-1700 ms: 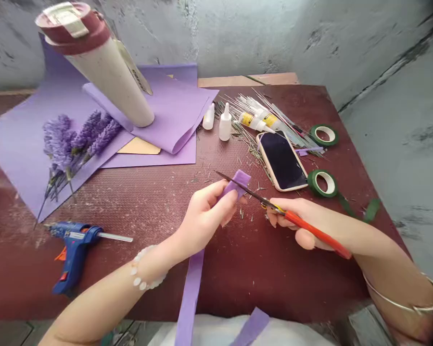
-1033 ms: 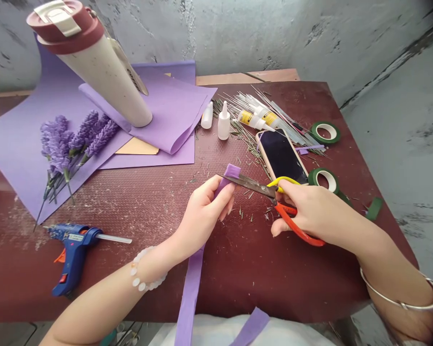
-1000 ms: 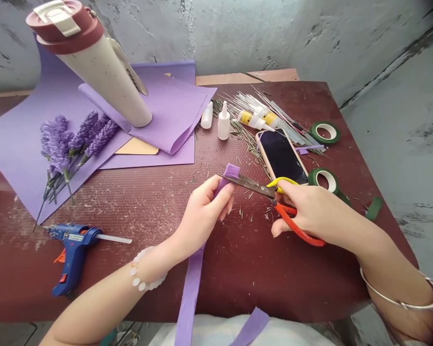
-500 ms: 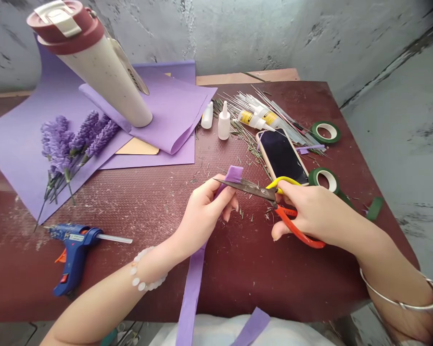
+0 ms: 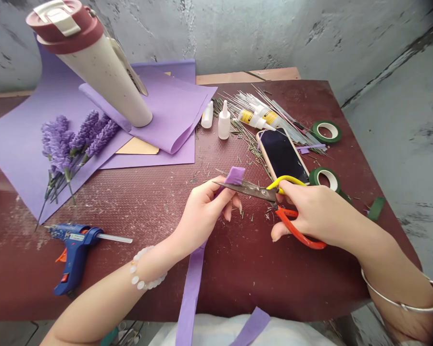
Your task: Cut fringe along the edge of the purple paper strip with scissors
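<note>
One lidded tumbler (image 5: 110, 81), contents hidden; purple strip (image 5: 191, 290) in left grip (image 5: 204, 209), scissors (image 5: 254, 190) in right grip (image 5: 312, 209).

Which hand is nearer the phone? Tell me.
Right. The right hand, holding scissors, is by the near end of the phone; the left hand, holding the purple strip, is farther left.

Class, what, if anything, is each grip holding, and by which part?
The left grip pinches a purple strip near one end; the right grip holds scissors by their red and yellow handles.
</note>
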Demonstrator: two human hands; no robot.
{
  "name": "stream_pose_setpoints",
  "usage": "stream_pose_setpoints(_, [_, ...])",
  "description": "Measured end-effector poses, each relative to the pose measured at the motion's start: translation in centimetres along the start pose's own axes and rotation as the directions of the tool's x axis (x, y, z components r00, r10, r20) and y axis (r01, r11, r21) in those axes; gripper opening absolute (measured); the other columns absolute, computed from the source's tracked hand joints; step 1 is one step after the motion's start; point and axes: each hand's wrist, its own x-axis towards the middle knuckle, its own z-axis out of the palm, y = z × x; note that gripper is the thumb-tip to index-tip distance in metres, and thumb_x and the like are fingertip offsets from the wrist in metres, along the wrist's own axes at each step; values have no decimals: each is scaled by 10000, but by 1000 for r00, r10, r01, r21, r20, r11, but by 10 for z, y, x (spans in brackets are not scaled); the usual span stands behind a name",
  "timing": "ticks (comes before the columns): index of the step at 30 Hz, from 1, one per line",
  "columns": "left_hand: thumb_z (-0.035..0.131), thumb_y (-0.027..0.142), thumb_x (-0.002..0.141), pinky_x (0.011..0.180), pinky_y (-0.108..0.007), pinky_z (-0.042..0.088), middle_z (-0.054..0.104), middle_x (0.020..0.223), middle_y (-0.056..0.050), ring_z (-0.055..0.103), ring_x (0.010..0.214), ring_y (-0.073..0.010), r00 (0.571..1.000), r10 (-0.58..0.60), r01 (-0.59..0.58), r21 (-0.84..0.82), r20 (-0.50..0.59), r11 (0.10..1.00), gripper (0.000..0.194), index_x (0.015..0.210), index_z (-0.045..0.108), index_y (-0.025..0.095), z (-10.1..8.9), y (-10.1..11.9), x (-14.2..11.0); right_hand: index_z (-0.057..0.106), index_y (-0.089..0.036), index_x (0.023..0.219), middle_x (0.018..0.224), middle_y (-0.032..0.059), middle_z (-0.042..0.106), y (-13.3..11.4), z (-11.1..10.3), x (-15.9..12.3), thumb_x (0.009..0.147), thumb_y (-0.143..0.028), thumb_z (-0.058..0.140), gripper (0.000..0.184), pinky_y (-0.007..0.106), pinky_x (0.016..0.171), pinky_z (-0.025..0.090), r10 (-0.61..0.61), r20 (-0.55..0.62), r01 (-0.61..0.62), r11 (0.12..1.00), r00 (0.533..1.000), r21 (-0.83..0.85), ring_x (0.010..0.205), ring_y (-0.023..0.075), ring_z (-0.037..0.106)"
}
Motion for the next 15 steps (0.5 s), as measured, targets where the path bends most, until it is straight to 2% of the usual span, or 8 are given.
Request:
stream_pose_setpoints(5, [786,396,1048,608,-278,519,797,748,-26,591,510,-109,1000,-1,1,31,7,1000,340,783,710,196,-1,0,-1,418,-337,853,644,-28,674,3,4,-2,893,-1014,624,708,358,550,381,-58,-62,60,998,996,35,494,236,582])
stream_pose_setpoints(8, [799,400,1043,599,-278,517,804,753,-28,594,507,-111,1000,1,-1,27,7,1000,333,792,711,198,-1,0,-1,411,-341,835,594,-55,601,0,2,-1,917,-1026,562,706,355,546,376,-50,-25,52,995,998,90,462,213,514])
stream_pose_setpoints(11, [793,386,1047,600,-277,517,808,760,-26,604,513,-112,1000,8,-8,24,7,1000,317,804,717,198,-1,-1,-1,380,-351,815,578,-42,593,-5,-3,0,894,-1063,502,727,363,546,364,-7,21,5,996,1000,87,477,226,514])
stream_pose_setpoints(15, [786,347,1044,603,-269,518,810,763,-22,619,517,-109,1000,10,-11,15,10,1000,283,816,721,192,-1,0,0,366,-356,822,583,-21,610,-6,-4,-1,898,-1075,441,727,369,548,352,10,15,-11,998,1000,62,501,248,542])
